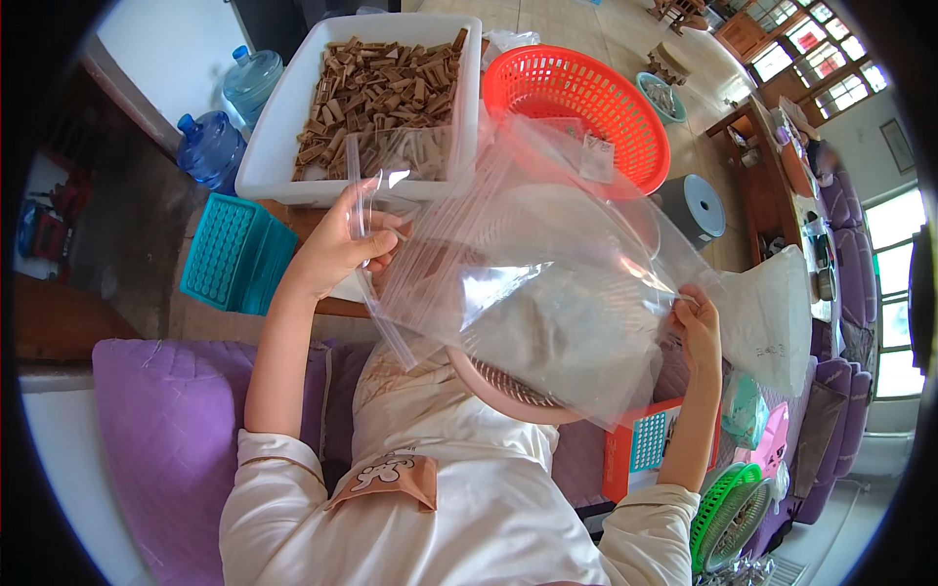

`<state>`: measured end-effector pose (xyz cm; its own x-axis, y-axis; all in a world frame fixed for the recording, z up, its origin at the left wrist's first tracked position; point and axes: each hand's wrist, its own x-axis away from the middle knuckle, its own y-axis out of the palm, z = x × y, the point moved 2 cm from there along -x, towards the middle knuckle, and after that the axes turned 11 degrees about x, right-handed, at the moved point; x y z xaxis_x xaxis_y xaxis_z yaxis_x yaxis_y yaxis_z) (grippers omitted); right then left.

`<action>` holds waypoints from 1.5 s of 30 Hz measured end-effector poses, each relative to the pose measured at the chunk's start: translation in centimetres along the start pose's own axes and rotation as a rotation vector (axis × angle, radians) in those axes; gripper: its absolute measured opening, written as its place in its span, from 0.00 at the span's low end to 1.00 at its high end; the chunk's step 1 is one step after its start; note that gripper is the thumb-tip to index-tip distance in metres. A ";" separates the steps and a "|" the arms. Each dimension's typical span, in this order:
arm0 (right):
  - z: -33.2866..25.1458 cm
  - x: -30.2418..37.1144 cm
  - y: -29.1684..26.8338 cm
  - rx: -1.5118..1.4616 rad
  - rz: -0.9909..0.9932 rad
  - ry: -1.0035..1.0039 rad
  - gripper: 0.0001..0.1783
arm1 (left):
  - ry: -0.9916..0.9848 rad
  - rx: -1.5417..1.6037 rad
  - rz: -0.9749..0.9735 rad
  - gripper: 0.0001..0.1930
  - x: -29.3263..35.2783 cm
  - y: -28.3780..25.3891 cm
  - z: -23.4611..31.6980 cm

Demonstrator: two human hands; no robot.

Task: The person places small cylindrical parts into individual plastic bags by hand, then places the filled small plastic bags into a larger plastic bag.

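Clear plastic zip bags (547, 283), apparently several layered together, are stretched between my two hands above my lap. My left hand (357, 242) pinches them near the zip strips, thumb over fingers. At the opposite side, my right hand (695, 324) grips a bag corner between its fingertips. Through the film a pink basket (513, 393) shows on my lap, mostly covered and blurred. Beyond my left hand stands a white tub (264, 161) holding many small brown pieces (381, 93), partly seen through the plastic.
A red basket (625, 112) stands behind the bags. Teal trays (234, 254) sit left of my left hand, near blue water jugs (210, 151). A grey roll (696, 207) and a white sack (772, 322) are on the right. An orange-red box (625, 459) lies below my right hand.
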<state>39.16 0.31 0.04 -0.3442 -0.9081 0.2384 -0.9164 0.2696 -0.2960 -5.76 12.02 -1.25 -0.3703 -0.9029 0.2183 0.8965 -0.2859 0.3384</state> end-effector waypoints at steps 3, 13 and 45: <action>1.0 -0.1 -0.5 -0.038 -0.063 0.035 0.11 | 0.051 -0.068 0.061 0.37 0.2 -0.1 -0.4; 2.7 -0.6 -2.8 -0.175 -0.178 0.122 0.08 | 0.302 -0.181 0.358 0.38 0.2 -1.3 -1.1; 7.4 2.8 -9.3 -0.235 0.019 0.214 0.13 | 0.339 -0.723 0.142 0.18 1.4 8.8 -1.1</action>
<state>48.27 -7.12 -3.42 -0.3737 -0.8210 0.4316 -0.9231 0.3747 -0.0866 1.90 7.89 1.00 -0.2515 -0.9611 -0.1140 0.9078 -0.1935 -0.3721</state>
